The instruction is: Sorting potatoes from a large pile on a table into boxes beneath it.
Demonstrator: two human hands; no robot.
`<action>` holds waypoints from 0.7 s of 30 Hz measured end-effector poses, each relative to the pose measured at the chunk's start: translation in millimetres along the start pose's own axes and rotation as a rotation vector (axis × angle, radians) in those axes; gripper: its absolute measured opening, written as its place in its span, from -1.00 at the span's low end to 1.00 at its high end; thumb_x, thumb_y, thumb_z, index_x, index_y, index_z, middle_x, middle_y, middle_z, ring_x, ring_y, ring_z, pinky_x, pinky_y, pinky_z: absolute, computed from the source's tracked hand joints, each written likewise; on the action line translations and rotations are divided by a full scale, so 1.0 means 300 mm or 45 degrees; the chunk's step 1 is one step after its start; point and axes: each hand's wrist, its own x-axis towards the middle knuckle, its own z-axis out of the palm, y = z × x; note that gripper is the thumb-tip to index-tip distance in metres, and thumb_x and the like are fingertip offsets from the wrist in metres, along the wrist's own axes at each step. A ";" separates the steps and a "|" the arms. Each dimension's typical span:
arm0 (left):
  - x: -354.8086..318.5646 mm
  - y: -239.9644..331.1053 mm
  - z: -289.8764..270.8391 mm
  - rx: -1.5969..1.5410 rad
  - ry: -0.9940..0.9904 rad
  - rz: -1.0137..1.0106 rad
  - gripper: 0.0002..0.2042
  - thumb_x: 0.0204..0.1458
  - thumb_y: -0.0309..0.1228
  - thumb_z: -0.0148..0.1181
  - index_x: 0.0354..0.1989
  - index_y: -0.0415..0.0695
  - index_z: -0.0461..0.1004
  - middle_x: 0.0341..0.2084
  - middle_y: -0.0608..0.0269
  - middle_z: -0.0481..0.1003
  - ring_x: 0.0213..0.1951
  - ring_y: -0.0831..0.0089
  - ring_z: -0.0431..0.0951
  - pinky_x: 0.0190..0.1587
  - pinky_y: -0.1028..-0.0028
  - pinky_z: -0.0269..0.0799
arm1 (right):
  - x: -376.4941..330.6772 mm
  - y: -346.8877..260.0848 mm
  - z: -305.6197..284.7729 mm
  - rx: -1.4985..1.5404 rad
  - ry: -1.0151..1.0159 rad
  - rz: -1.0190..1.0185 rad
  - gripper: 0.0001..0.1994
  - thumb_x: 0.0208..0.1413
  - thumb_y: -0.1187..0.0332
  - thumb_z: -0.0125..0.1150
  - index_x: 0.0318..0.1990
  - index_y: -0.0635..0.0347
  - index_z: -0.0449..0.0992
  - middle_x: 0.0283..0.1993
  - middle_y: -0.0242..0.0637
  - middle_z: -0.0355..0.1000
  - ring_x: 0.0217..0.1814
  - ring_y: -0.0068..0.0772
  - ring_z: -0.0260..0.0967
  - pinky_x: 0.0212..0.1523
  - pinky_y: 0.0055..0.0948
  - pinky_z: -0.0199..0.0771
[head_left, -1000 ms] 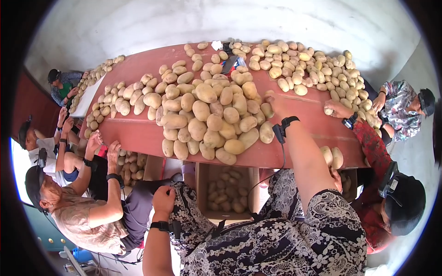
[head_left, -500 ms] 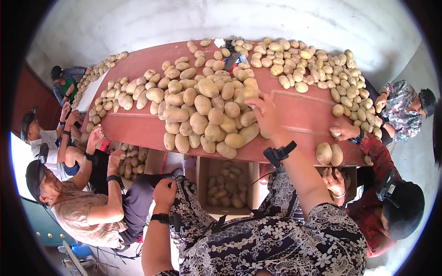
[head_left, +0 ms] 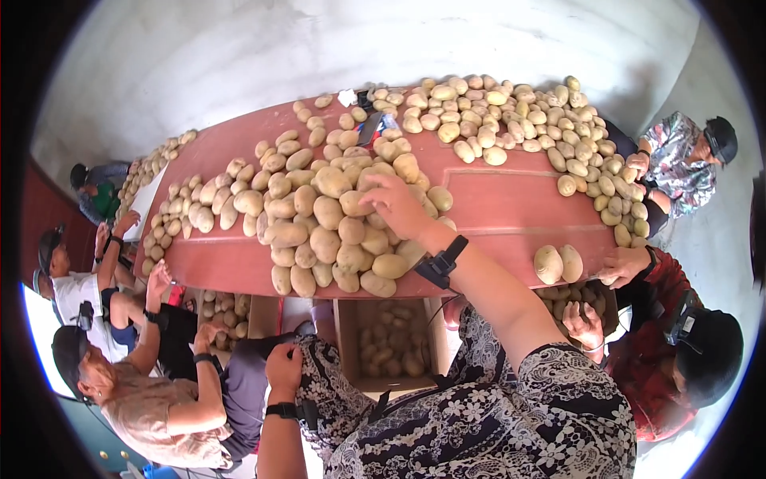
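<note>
A heap of yellow-brown potatoes (head_left: pixel 327 211) is piled on the reddish-brown tabletop (head_left: pixel 511 199) in front of me. My right hand (head_left: pixel 395 206) reaches over the heap with fingers apart and bent, the fingertips against a potato (head_left: pixel 353 203) near its middle. No potato shows lifted in that hand. Down by my lap, my left hand (head_left: pixel 284 367) is curled into a fist; what it holds, if anything, is hidden. An open cardboard box (head_left: pixel 345 335) with potatoes inside stands below the table edge between my legs.
More potatoes (head_left: pixel 550 128) lie along the far right side. Two large potatoes (head_left: pixel 548 265) sit near the right front edge, beside a co-worker's hand (head_left: pixel 626 265). Other people sit at left and right. A dark flat object (head_left: pixel 370 129) lies behind the heap.
My right hand has moved left, from the heap's right side to over its middle. The right-hand co-worker's hand has drawn back to the table edge. The whole view has shifted slightly.
</note>
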 end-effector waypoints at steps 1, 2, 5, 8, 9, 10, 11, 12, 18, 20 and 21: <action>-0.002 -0.001 0.002 -0.004 0.010 -0.002 -0.77 0.00 -0.24 0.18 -0.29 -0.12 0.59 -0.27 0.07 0.57 -0.16 0.04 0.56 -0.08 0.19 0.45 | 0.010 0.039 -0.026 -0.022 0.052 0.000 -0.81 -0.05 0.55 0.17 -0.32 0.02 0.62 0.05 -0.14 0.43 0.16 -0.03 0.30 0.18 -0.13 0.31; 0.000 -0.004 0.001 0.002 0.000 0.001 -0.77 0.00 -0.24 0.18 -0.29 -0.12 0.59 -0.27 0.07 0.57 -0.16 0.04 0.56 -0.08 0.19 0.45 | 0.020 0.086 -0.054 -0.050 0.121 -0.036 -0.83 -0.05 0.52 0.19 -0.30 0.04 0.61 0.02 -0.12 0.45 0.15 -0.04 0.31 0.18 -0.13 0.32; -0.001 -0.010 -0.001 -0.030 0.007 0.003 -0.78 0.00 -0.25 0.18 -0.30 -0.12 0.60 -0.28 0.06 0.57 -0.17 0.05 0.56 -0.08 0.20 0.45 | 0.036 0.282 -0.178 -0.394 0.266 0.157 -0.79 -0.05 0.47 0.19 -0.22 0.06 0.60 -0.03 -0.06 0.48 0.03 0.01 0.40 0.15 -0.14 0.35; 0.008 -0.004 -0.009 -0.056 -0.002 -0.004 -0.80 -0.01 -0.27 0.18 -0.34 -0.12 0.60 -0.30 0.05 0.57 -0.18 0.06 0.57 -0.10 0.21 0.45 | 0.073 0.506 -0.325 -0.640 0.103 0.613 -0.69 -0.07 0.34 0.29 -0.10 0.06 0.56 -0.01 -0.10 0.46 0.13 -0.01 0.31 0.18 -0.10 0.30; 0.013 0.002 -0.011 -0.049 0.006 -0.007 -0.80 -0.01 -0.27 0.18 -0.34 -0.12 0.60 -0.30 0.05 0.57 -0.18 0.06 0.57 -0.10 0.21 0.45 | 0.076 0.563 -0.359 -0.672 0.039 0.840 -0.63 -0.08 0.29 0.31 -0.04 0.06 0.54 0.06 -0.07 0.43 0.17 0.02 0.28 0.19 -0.06 0.29; 0.012 0.010 -0.015 -0.044 -0.003 -0.034 -0.81 -0.01 -0.28 0.18 -0.34 -0.12 0.60 -0.30 0.06 0.57 -0.19 0.07 0.57 -0.10 0.21 0.46 | 0.075 0.606 -0.377 -0.788 0.022 0.867 -0.57 -0.08 0.24 0.32 0.02 0.05 0.51 0.11 -0.06 0.39 0.22 0.06 0.22 0.19 -0.02 0.28; 0.012 0.019 -0.015 -0.047 -0.011 -0.061 -0.81 -0.01 -0.28 0.18 -0.35 -0.12 0.60 -0.31 0.06 0.57 -0.19 0.07 0.57 -0.10 0.22 0.46 | 0.077 0.641 -0.392 -0.927 0.007 0.925 -0.51 -0.09 0.20 0.33 0.07 0.03 0.48 0.15 -0.05 0.36 0.27 0.10 0.17 0.19 0.03 0.26; 0.013 0.028 -0.016 -0.036 -0.002 -0.083 -0.81 -0.01 -0.28 0.18 -0.35 -0.12 0.60 -0.31 0.06 0.57 -0.19 0.07 0.57 -0.10 0.22 0.46 | 0.082 0.666 -0.402 -1.012 -0.087 0.930 -0.43 -0.07 0.14 0.32 0.16 -0.01 0.42 0.16 -0.05 0.36 0.30 0.16 0.12 0.18 0.04 0.27; 0.033 0.081 -0.026 0.000 -0.054 -0.100 -0.83 -0.02 -0.30 0.19 -0.34 -0.10 0.61 -0.32 0.10 0.58 -0.20 0.10 0.57 -0.10 0.23 0.46 | 0.117 0.679 -0.399 -1.153 -0.489 1.142 -0.33 -0.04 -0.03 0.32 0.27 -0.14 0.34 0.39 -0.24 0.10 0.49 0.31 -0.26 0.25 0.34 0.13; 0.040 0.093 -0.024 -0.021 -0.047 -0.091 -0.83 -0.02 -0.31 0.20 -0.35 -0.10 0.61 -0.32 0.11 0.58 -0.20 0.11 0.57 -0.10 0.23 0.46 | 0.126 0.675 -0.387 -1.251 -0.596 1.198 -0.28 -0.03 -0.03 0.33 0.33 -0.20 0.26 0.44 -0.42 0.03 0.53 0.32 -0.51 0.23 0.51 0.07; 0.040 0.095 -0.023 -0.012 -0.043 -0.099 -0.83 -0.02 -0.31 0.20 -0.35 -0.10 0.61 -0.32 0.11 0.58 -0.20 0.11 0.57 -0.10 0.23 0.46 | 0.128 0.674 -0.384 -1.327 -0.635 1.183 -0.29 -0.01 -0.03 0.31 0.33 -0.21 0.27 0.41 -0.46 0.05 0.52 0.34 -0.48 0.19 0.48 0.16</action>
